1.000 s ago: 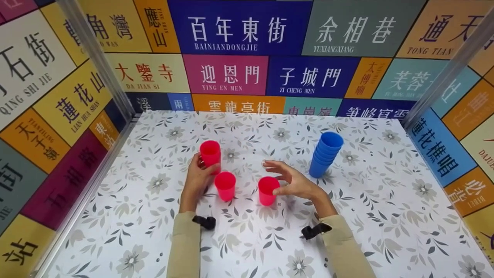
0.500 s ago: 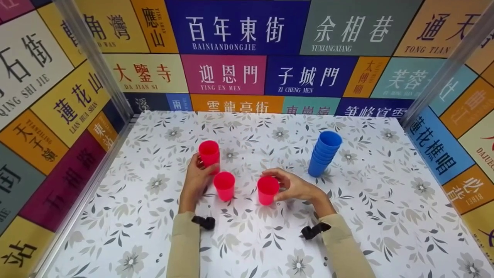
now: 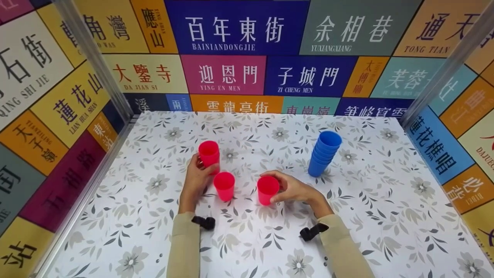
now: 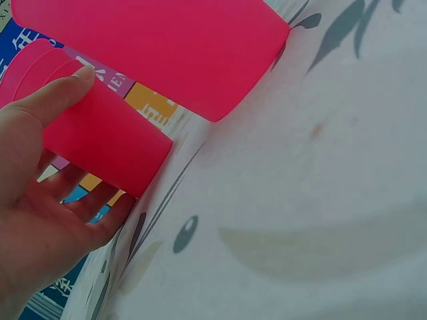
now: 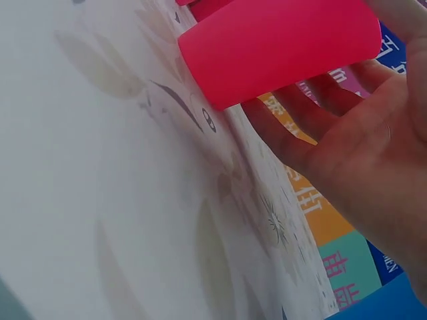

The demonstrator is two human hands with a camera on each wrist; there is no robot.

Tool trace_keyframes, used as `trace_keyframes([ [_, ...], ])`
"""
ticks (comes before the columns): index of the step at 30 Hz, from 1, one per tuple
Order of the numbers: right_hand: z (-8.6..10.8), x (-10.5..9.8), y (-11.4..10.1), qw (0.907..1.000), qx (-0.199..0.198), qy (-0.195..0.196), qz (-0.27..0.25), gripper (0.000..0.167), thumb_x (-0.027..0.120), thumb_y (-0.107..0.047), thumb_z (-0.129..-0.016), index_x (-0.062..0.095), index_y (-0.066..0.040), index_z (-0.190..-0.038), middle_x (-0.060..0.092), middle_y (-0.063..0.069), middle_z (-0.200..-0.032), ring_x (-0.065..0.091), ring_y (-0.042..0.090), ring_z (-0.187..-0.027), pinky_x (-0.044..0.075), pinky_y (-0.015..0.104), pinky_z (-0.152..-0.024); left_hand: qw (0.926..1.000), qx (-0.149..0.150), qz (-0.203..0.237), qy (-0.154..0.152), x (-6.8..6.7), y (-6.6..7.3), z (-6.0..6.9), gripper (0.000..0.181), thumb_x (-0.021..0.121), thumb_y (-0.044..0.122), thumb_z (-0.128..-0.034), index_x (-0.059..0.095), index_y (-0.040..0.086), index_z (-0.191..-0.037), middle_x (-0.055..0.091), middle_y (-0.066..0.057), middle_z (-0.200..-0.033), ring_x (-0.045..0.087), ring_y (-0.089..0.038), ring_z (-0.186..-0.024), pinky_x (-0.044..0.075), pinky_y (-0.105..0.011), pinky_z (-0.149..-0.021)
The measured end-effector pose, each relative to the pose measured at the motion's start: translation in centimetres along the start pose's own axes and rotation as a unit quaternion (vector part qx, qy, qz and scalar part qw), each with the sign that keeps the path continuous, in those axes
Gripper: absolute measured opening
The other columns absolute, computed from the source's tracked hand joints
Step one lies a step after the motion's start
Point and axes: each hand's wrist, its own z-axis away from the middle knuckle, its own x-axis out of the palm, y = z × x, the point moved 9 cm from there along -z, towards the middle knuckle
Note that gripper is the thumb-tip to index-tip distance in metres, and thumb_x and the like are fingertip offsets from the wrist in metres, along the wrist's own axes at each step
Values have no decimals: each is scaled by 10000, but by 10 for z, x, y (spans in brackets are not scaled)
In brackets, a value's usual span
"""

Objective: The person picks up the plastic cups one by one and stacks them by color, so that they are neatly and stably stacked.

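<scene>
My left hand (image 3: 196, 178) grips a short stack of red plastic cups (image 3: 209, 156) standing upright on the table. In the left wrist view, the thumb (image 4: 63, 93) lies along the near side of the stack, where several rims show. Just in front of that stack stands a single red cup (image 3: 224, 188), with no hand on it. My right hand (image 3: 296, 187) holds another upright red cup (image 3: 267, 192) from its right side. The right wrist view shows fingers (image 5: 287, 137) curled behind this cup, with the thumb partly cut off at the edge.
A stack of several blue cups (image 3: 323, 156) stands behind and to the right of my right hand. A floral-patterned cover lies over the table (image 3: 281, 239). Walls with coloured sign panels (image 3: 235, 27) enclose the back and sides.
My right hand has lowered and closed its fingers round the right red cup, which stays in place. The left hand keeps its grip on the red stack without visible movement.
</scene>
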Motion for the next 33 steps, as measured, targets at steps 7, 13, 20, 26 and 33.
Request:
trace_keyframes([
  [7, -1, -2, 2, 9996, 24, 222, 198, 681, 786, -83, -837, 437, -40, -1420, 618, 36, -1281, 601, 184, -1149, 547, 271, -958, 9999, -92, 32, 27, -1, -3, -1, 761, 795, 172, -835, 399, 171, -1485, 521, -77, -1428, 510, -258, -1315, 424, -399, -1149],
  [13, -3, -1, -1, 9992, -87, 304, 224, 676, 777, -77, -843, 430, -25, -1421, 629, 28, -1267, 618, 169, -1131, 549, 263, -957, 9997, 14, 226, -31, 0, 0, 1, 727, 789, 141, -837, 415, 169, -1460, 536, -88, -1421, 520, -261, -1320, 425, -404, -1145],
  [20, -4, 5, -16, 9972, -42, 657, 353, 665, 794, -95, -834, 467, -67, -1412, 636, 46, -1212, 620, 171, -1076, 547, 255, -909, 9998, 2, 202, -51, 1, -1, 0, 715, 801, 153, -834, 429, 169, -1445, 547, -83, -1398, 538, -255, -1297, 436, -394, -1135],
  [26, -6, 10, -37, 9928, -219, 1028, 573, 661, 800, -109, -832, 487, -86, -1414, 634, 101, -1198, 630, 186, -1041, 543, 261, -882, 9999, -6, 133, -32, 0, 0, -1, 716, 808, 167, -829, 435, 175, -1441, 546, -83, -1398, 531, -259, -1301, 421, -402, -1149],
  [33, -7, 10, -47, 9866, -157, 1603, 263, 666, 803, -124, -838, 479, -93, -1419, 606, 107, -1262, 627, 212, -1078, 567, 269, -881, 9999, -93, 91, -2, 1, -4, -1, 733, 794, 171, -840, 415, 197, -1466, 520, -67, -1433, 510, -256, -1324, 408, -403, -1165],
])
